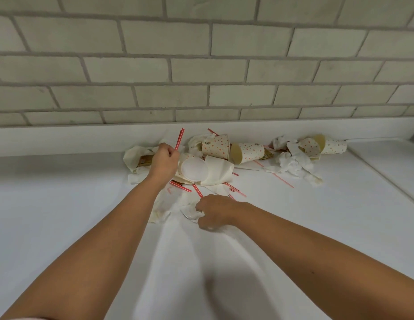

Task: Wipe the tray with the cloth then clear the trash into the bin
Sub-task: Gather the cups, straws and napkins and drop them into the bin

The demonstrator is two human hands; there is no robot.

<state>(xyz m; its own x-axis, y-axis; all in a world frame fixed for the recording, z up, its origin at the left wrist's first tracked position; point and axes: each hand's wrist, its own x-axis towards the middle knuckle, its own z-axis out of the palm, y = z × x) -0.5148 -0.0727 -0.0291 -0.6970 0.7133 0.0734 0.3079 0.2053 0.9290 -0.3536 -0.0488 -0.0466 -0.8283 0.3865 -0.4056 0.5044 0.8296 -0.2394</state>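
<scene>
1. No tray, cloth or bin shows in this view; only the trash lies on the white tabletop [62,215] against a brick wall [201,65]. Both upper arms are cut off at the lower edge.
2. The left hand [163,161] is turned knuckles-up, so its fingertips are hidden; its grip is closed around a few red straws [179,139] that stick up and away past the knuckles.
3. Just right of that grip lies a white round lid [194,169] on crumpled cream paper [216,172]; under the hand a flattened wrapper [136,158] is partly covered.
4. The right hand [216,212] is curled palm-down on the tabletop, its grip closed on crumpled white tissue [192,213]; a clear plastic piece seems bunched in with it, though that is hard to make out.
5. More red straws [197,190] lie between the two grips.
6. Beyond the right grip, toward the wall, spotted paper cups [247,152] lie tipped over among torn tissue [293,162].
7. Both forearms are stretched forward, the left reaching further than the right.
</scene>
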